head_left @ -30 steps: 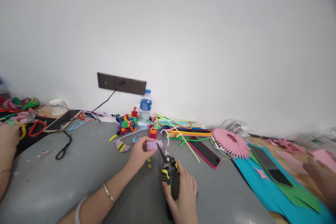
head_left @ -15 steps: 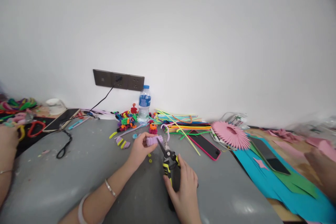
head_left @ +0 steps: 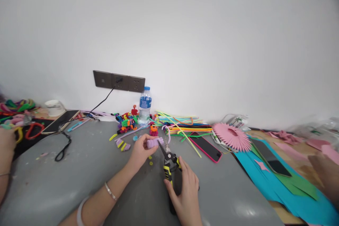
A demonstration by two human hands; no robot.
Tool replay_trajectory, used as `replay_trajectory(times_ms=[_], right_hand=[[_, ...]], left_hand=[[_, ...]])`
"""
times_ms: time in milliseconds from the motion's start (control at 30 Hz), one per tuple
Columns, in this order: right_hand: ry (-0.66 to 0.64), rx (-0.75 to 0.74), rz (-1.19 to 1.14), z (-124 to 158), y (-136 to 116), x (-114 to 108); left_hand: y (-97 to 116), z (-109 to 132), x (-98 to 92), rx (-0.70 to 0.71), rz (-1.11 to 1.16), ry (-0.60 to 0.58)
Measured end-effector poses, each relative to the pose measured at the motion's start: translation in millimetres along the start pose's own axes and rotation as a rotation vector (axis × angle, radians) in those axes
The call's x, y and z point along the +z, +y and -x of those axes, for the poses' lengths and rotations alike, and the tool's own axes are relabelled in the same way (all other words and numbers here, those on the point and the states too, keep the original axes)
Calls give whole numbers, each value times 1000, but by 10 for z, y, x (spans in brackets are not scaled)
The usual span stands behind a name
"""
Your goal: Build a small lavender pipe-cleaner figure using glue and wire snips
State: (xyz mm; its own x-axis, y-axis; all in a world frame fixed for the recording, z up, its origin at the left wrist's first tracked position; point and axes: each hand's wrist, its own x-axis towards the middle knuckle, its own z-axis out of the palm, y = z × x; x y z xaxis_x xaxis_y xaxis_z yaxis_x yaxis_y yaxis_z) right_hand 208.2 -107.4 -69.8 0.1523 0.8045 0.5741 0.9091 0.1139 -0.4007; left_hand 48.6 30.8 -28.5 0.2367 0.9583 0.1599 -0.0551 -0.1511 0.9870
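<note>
Between the fingers of my left hand [head_left: 140,152] is a coiled roll of lilac pipe cleaner [head_left: 152,143]. My right hand [head_left: 186,187] is wrapped round black-and-yellow pliers [head_left: 170,162]. Their dark, pointed jaws reach up to the right end of the lilac roll; whether they grip it I cannot tell. One lilac end [head_left: 168,133] curls upward beyond the roll. Left of my left hand lies a small striped lilac-and-yellow piece [head_left: 123,145]. Tiny yellow bits [head_left: 150,163] rest on the table under the roll.
A water bottle [head_left: 145,106] stands by the wall beside small colourful figures [head_left: 127,120]. Bundled pipe cleaners [head_left: 190,127], a pink-edged phone [head_left: 206,146] and a pink paper fan ring [head_left: 230,136] lie to the right. Other people's hands [head_left: 6,148] show at both edges.
The view has shifted very slightly. My hands, the lilac roll and the pliers keep nearly the same positions.
</note>
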Motion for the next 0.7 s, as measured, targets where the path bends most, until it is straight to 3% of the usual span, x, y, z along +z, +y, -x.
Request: replay_trajectory(times_ms=[700], right_hand=[[57, -12, 69, 44, 153, 182]], left_hand=[[33, 30, 21, -10, 82, 27]])
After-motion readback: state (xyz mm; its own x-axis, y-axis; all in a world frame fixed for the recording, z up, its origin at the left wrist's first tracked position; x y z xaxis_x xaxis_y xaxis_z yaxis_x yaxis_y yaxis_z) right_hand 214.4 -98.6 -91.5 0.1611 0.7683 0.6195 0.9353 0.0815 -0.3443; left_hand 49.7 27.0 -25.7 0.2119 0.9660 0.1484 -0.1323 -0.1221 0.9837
